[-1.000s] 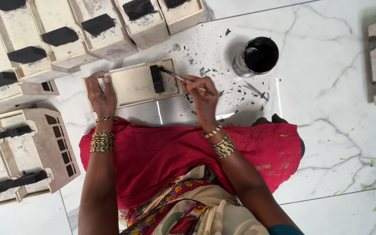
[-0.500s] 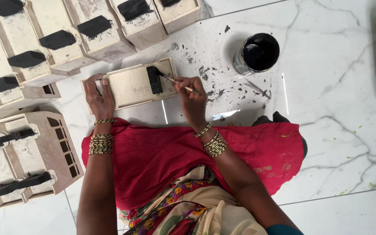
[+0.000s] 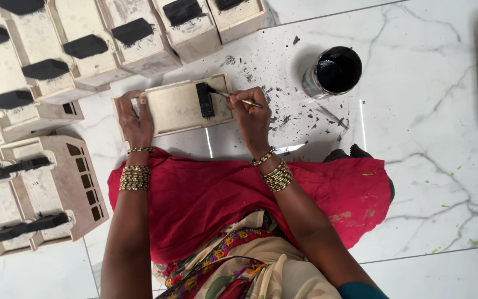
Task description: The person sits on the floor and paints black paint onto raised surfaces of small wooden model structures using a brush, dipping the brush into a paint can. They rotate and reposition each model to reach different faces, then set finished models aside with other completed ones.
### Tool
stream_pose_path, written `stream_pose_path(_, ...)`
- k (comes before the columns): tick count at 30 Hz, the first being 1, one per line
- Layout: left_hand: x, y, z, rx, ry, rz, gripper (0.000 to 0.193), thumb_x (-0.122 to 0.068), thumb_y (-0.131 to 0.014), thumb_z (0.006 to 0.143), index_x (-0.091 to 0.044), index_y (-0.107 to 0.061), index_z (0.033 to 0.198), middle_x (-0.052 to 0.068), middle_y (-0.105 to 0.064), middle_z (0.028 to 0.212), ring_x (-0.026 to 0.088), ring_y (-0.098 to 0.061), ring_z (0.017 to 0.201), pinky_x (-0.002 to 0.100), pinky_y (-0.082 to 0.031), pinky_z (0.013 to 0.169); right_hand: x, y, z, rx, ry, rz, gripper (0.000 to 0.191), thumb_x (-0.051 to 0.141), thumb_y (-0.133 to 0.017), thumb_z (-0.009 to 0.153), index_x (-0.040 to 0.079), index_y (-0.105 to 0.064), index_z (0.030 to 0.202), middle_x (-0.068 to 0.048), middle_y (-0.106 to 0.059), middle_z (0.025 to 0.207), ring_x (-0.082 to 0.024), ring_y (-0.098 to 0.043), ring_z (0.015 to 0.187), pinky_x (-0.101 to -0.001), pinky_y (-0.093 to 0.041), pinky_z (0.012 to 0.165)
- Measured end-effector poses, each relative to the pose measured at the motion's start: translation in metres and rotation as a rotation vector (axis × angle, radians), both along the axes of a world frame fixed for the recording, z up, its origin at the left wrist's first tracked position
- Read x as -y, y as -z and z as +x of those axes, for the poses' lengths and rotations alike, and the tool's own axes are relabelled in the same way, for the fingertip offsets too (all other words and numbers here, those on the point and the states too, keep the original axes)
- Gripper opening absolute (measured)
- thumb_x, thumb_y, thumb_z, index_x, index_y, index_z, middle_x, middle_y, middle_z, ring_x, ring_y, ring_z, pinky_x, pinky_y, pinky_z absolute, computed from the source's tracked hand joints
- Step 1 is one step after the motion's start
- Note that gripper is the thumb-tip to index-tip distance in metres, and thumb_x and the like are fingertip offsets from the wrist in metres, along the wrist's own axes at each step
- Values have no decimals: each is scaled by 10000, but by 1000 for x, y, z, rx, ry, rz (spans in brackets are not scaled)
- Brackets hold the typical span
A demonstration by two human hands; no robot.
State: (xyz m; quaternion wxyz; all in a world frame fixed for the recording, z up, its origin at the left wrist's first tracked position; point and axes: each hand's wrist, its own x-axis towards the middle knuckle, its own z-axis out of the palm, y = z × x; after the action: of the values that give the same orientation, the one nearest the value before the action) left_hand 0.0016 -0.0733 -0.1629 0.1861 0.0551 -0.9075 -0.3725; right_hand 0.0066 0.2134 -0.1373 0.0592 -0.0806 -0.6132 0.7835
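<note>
Fingers (image 3: 245, 105) of your right hand (image 3: 252, 117) grip a thin brush (image 3: 233, 96) on the wooden box's (image 3: 175, 108) black block (image 3: 204, 100); your left hand (image 3: 135, 115) clasps the box's end

Painted boxes (image 3: 134, 41) are lying in a row beyond the hands, each bearing a black handle (image 3: 87, 46). More boxes (image 3: 45, 194) are sitting left of the left hand. Black splatter (image 3: 294, 113) is marking the marble floor (image 3: 432, 166) right of the right hand.
</note>
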Motion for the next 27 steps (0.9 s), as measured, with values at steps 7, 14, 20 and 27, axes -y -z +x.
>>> stream_pose_path(7,-4,-11,-2,-5,-23,31,216,-173,-599,1091,3,-622,1213,194,-639,1190,365,-603,1079,455,-472,957,-13,-2,41,70,-50,62,131,-9,-685,977,15,-557,969,-157,-742,1039,-187,-757,932,-285,-642,804)
stream_pose_path(14,-8,-25,-6,-60,10,17,222,-168,-600,1095,1,-616,1237,207,-629,1207,383,-575,1161,476,-446,1026,-20,1,61,-55,-16,-171,119,-52,-648,990,12,-549,1003,-176,-698,1126,-198,-725,993,-323,-642,898)
stream_pose_path(20,2,-36,-14,-36,81,100,291,-161,-613,1052,11,-582,1285,222,-609,1272,388,-543,1214,478,-432,1060,-13,-21,50,-1,-1,-154,123,-61,-663,973,-3,-555,974,-202,-722,1074,-219,-739,913,-333,-649,829)
stream_pose_path(27,-15,-28,-3,-5,49,338,358,-159,-583,1023,1,-552,1342,226,-559,1362,374,-537,1271,451,-434,1098,-9,-71,27,-249,-12,258,124,-7,-666,984,45,-560,1021,-170,-730,1119,-140,-710,939,-241,-612,820)
